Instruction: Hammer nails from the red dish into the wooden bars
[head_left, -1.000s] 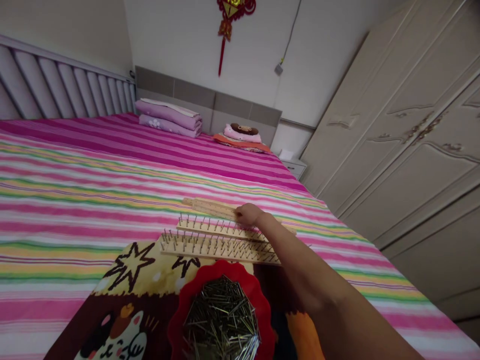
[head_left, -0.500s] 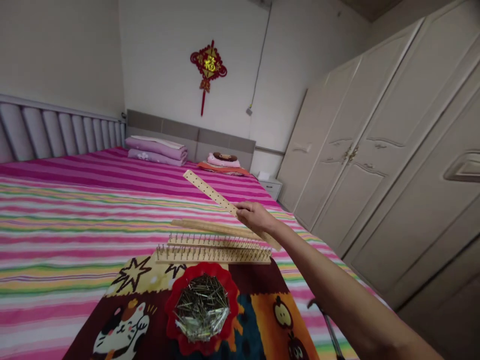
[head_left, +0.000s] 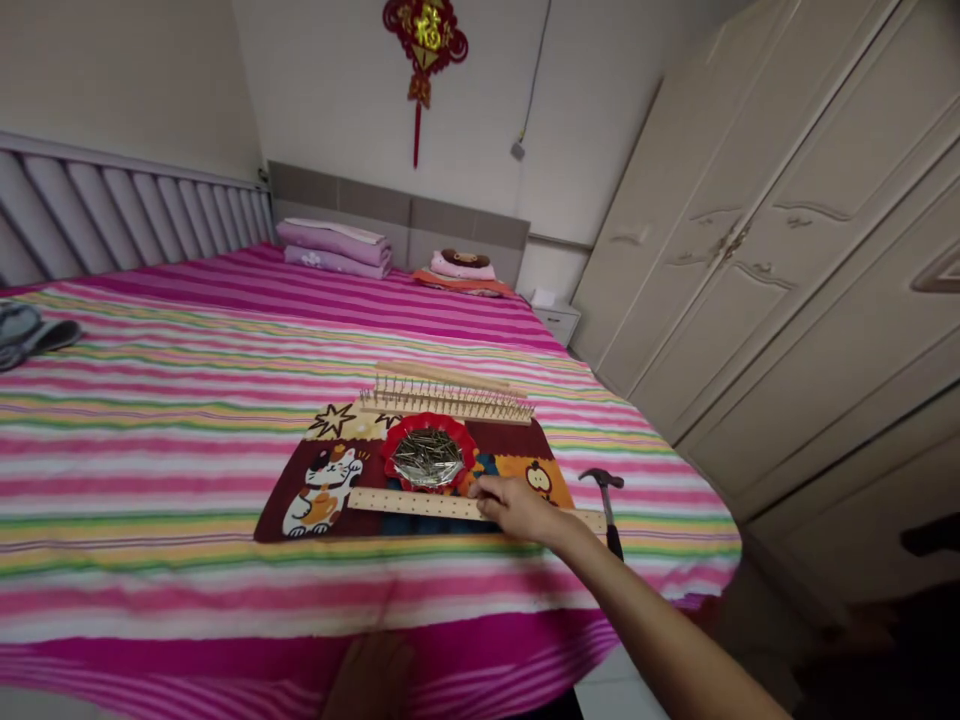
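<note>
My right hand [head_left: 517, 507] is closed around a flat wooden strip [head_left: 412, 503] with rows of small holes. The strip lies level over the front of a patterned mat [head_left: 330, 500], just before a red scalloped bowl [head_left: 471, 450] of loose nails [head_left: 427, 455]. Behind the bowl, wooden strips with upright nails [head_left: 450, 400] stand in rows. A claw hammer [head_left: 606, 495] lies at the strip's right end. Low at the bed's front edge is my left hand [head_left: 373, 675], dark and blurred, its fingers unclear.
A striped sheet covers the bed [head_left: 187, 430]. Folded purple bedding [head_left: 337, 248] and a smaller folded pile [head_left: 463, 272] rest by the headboard [head_left: 465, 225]. Grey cloth [head_left: 30, 335] lies at the left edge. A wardrobe [head_left: 720, 270] stands on the right.
My right hand has brought the holed strip from above the nailed strips down and nearer, to the front of the mat. The view has tilted down, and my left hand now shows.
</note>
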